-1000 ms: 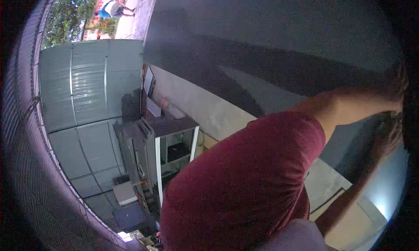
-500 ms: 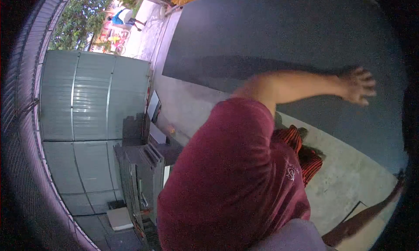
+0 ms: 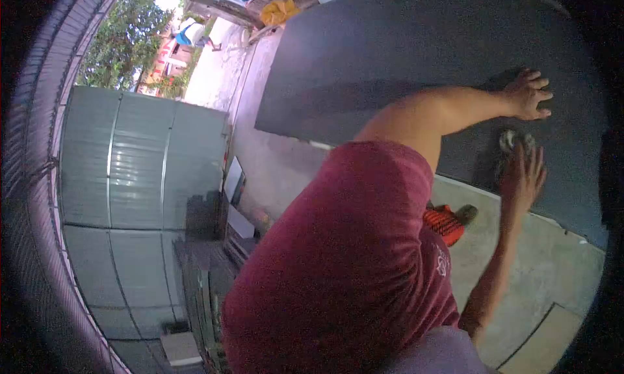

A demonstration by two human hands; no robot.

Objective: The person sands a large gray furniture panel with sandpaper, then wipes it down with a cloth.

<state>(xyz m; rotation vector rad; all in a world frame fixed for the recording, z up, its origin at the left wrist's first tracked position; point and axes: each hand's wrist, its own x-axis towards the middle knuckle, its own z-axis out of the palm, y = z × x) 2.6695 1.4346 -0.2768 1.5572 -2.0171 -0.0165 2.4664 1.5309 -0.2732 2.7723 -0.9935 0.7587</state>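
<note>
A large dark grey panel (image 3: 403,42) spreads across the upper right of the head view. My left hand (image 3: 530,96) lies on it, fingers spread, holding nothing. Below it, my right hand (image 3: 524,172) is at a small crumpled grey-white wad (image 3: 510,140) on the panel, near its lower edge. The fingers reach over and beside this wad and seem to press it to the surface. Blur and shade keep me from telling its exact kind.
Concrete floor (image 3: 520,263) runs along the panel's lower edge, with a red-and-black shoe (image 3: 445,224) on it. Grey corrugated metal sheets (image 3: 140,166) stand at left, with stacked dark frames (image 3: 201,276) beside them. A yellow cloth (image 3: 279,12) and a distant person (image 3: 192,33) are beyond.
My right arm has swung in from the lower right, bringing the hand to the wad on the panel. My left hand has shifted slightly up and left, still spread. The view has tilted a little.
</note>
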